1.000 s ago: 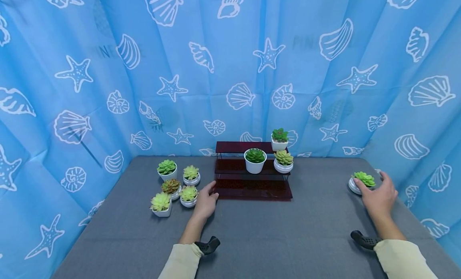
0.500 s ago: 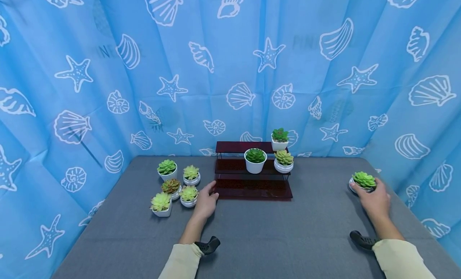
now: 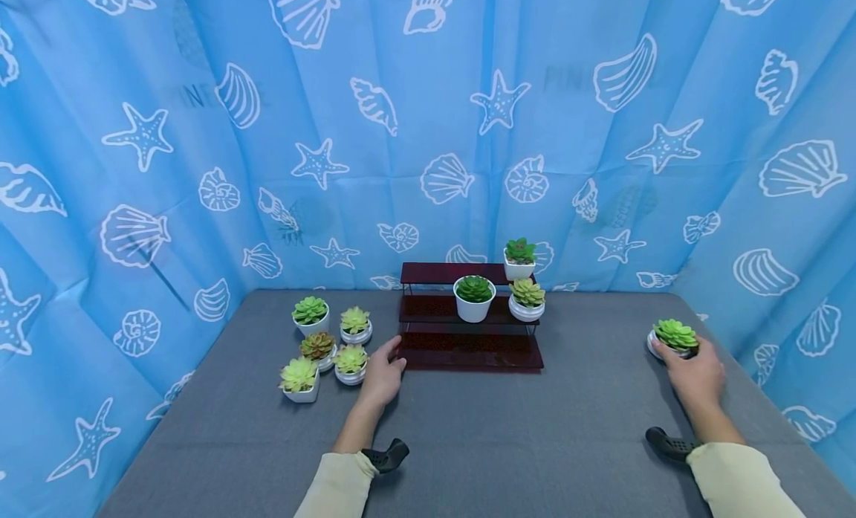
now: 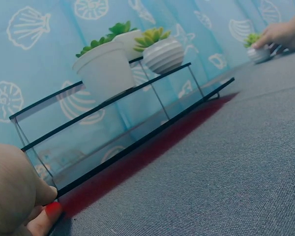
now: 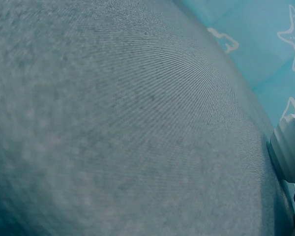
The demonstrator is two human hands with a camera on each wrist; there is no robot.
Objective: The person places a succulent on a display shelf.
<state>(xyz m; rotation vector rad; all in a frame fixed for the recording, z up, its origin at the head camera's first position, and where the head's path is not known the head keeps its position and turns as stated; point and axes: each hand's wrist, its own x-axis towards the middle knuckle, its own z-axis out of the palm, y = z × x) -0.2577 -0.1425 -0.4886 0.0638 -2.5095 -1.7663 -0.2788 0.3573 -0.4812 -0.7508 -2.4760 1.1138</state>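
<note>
My right hand [image 3: 698,373] holds a bright green succulent in a ribbed white pot [image 3: 676,337] at the table's right, thumb on the near left side and fingers around the right. In the right wrist view only part of this white pot [image 5: 289,150] shows, with fingertips at its side. At the middle, my left hand [image 3: 383,373] pinches the lower left corner of a dark red three-tier display shelf [image 3: 468,351]. On its middle tier stand a dark green succulent [image 3: 473,301] and a yellow-green one [image 3: 527,301]; another green succulent [image 3: 519,259] is on the top tier's right end.
Left of the shelf, several potted succulents stand close together, including a reddish-brown one [image 3: 318,349] and a pale green one [image 3: 299,379]. A blue seashell curtain [image 3: 401,146] hangs behind the grey-covered table [image 3: 521,444] and along its sides.
My right hand has drawn in to the left and closed around the pot, which stays in nearly the same spot. The left hand and the shelf have not moved.
</note>
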